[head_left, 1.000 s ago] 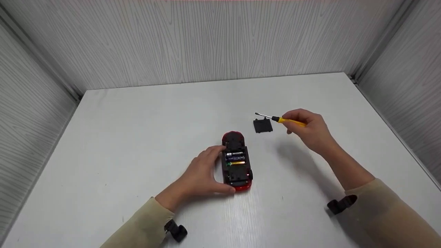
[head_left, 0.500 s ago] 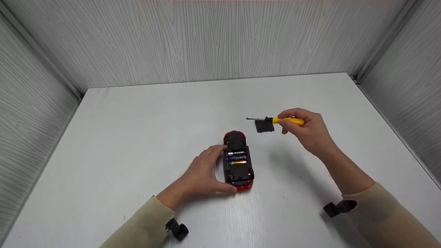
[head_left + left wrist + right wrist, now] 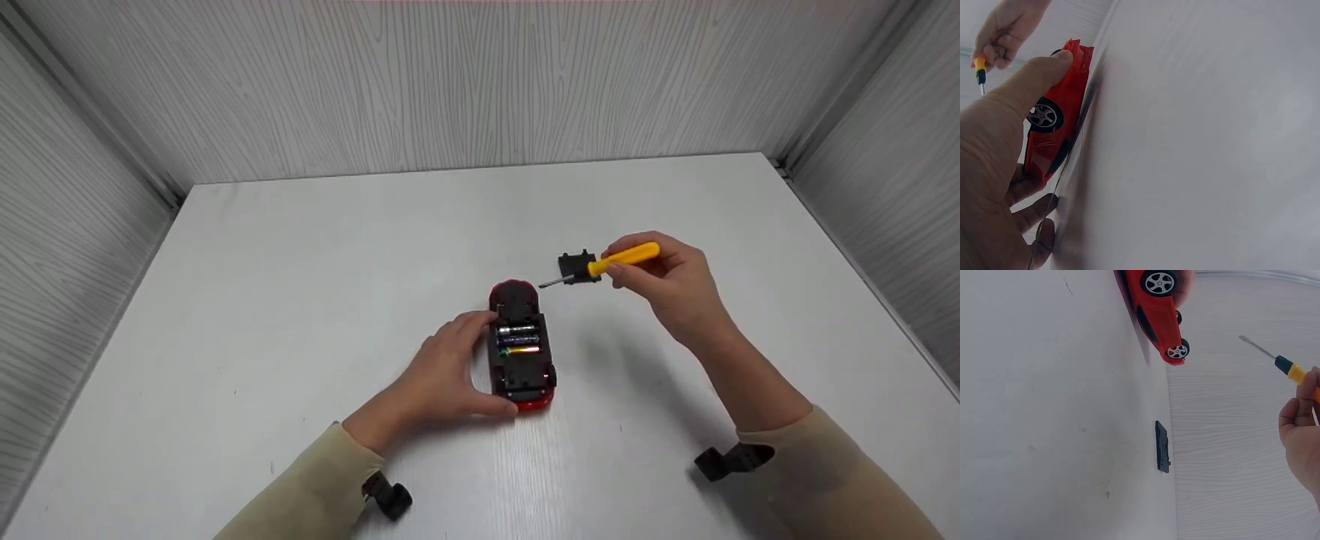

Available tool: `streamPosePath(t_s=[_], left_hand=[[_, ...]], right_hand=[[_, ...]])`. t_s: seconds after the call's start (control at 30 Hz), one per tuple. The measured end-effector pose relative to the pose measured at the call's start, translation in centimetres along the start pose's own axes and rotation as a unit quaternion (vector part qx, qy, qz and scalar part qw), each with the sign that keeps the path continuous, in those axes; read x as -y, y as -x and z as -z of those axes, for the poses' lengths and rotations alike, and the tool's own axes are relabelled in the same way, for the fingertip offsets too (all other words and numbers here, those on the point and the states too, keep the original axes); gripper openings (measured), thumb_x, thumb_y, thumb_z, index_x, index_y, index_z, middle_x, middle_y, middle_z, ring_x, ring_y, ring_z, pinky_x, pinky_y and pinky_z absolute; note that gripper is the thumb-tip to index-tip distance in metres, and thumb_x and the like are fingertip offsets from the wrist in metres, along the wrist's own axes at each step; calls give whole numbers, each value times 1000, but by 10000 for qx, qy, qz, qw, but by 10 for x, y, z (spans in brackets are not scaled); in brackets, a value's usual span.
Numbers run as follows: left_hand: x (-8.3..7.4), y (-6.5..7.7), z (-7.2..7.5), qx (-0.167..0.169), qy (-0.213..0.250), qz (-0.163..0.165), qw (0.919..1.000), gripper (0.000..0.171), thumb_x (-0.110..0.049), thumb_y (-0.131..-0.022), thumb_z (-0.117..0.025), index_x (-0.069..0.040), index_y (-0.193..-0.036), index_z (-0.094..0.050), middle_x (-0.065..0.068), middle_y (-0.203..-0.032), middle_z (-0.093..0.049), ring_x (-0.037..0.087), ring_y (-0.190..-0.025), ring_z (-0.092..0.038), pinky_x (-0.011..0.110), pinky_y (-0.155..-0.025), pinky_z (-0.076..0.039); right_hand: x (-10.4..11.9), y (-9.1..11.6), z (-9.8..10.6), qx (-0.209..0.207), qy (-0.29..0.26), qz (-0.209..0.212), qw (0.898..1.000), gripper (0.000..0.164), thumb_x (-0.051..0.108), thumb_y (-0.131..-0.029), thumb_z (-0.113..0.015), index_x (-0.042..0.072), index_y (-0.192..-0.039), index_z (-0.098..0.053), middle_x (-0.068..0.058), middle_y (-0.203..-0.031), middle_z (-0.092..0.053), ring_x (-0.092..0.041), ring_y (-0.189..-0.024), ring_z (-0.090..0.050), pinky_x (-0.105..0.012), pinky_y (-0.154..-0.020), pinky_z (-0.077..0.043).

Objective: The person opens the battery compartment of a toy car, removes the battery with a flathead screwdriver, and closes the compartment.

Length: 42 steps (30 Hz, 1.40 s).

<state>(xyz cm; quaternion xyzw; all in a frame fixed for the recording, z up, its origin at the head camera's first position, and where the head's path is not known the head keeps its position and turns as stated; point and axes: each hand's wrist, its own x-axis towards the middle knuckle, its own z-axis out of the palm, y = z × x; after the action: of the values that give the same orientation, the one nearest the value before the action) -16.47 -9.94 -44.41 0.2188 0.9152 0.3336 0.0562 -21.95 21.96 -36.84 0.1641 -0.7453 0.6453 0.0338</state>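
Observation:
A red toy car [image 3: 523,375] lies upside down on the table, its black underside up. Several batteries [image 3: 518,340] sit side by side in its uncovered battery bay. My left hand [image 3: 442,379] grips the car from its left side, thumb at the near end and fingers toward the far end; the left wrist view shows the car's red side and a wheel [image 3: 1045,115]. My right hand [image 3: 671,289] pinches a yellow-handled screwdriver [image 3: 626,256] in the air, its metal tip pointing down and left near the car's far end. Behind the screwdriver lies the black battery cover [image 3: 574,264].
The white table [image 3: 315,255] is bounded by a wood-grain panel [image 3: 450,90] at the back and further panels left and right. A black wrist device [image 3: 391,499] hangs at the left sleeve, and another device [image 3: 724,461] at the right.
The screwdriver has turned in my right hand, its tip swinging from pointing left to down and left, closer to the car. My left hand keeps its hold on the car.

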Motion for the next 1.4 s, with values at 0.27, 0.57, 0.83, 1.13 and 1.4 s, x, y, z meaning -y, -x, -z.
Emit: streamPosePath(t_s=[0.27,0.57,0.83,1.13,1.4], left_hand=[[-2,2,0,31,42,-3,10000,122,-66,-66,-93,-18,-163,-37,-2,-163,-43,19,-147,-41,50,-118,-35],[-4,5,1,32,71,23,10000,121,-65,-66,-93,-17,-162,-38,-1,-163,-43,19,-149,-39,50,-119,-34],[-6,12,2,-24,62,40,10000,123,-65,-65,-94,-15,-162,-39,-1,-162,-44,19,-148,-41,49,-119,-34],[-11,20,3,-61,35,57,10000,123,-64,-64,-95,-16,-162,-39,0,-162,-44,20,-148,-41,49,-118,-35],[-13,26,4,-164,-8,-71,9998,121,-64,-65,-95,-16,-161,-40,-1,-161,-45,19,-147,-42,51,-115,-38]], right_hand=[[-6,6,-7,133,60,97,9998,24,6,-99,-75,-4,-121,-73,-17,-116,-69,-29,-89,-67,-30,-86,-60],[-10,12,-13,110,-38,263,9996,18,3,-99,-74,-2,-117,-74,-19,-110,-71,-30,-89,-73,-34,-89,-61],[-12,19,-15,67,-202,340,9992,18,-1,-100,-71,-7,-117,-69,-20,-107,-74,-31,-91,-75,-36,-88,-61],[-7,27,-18,-54,240,460,9986,14,2,-100,-72,-3,-113,-70,-15,-103,-74,-30,-87,-75,-33,-86,-61],[-4,35,-24,-3,535,613,9967,16,1,-99,-73,0,-115,-71,-8,-100,-78,-27,-84,-75,-32,-83,-62]])
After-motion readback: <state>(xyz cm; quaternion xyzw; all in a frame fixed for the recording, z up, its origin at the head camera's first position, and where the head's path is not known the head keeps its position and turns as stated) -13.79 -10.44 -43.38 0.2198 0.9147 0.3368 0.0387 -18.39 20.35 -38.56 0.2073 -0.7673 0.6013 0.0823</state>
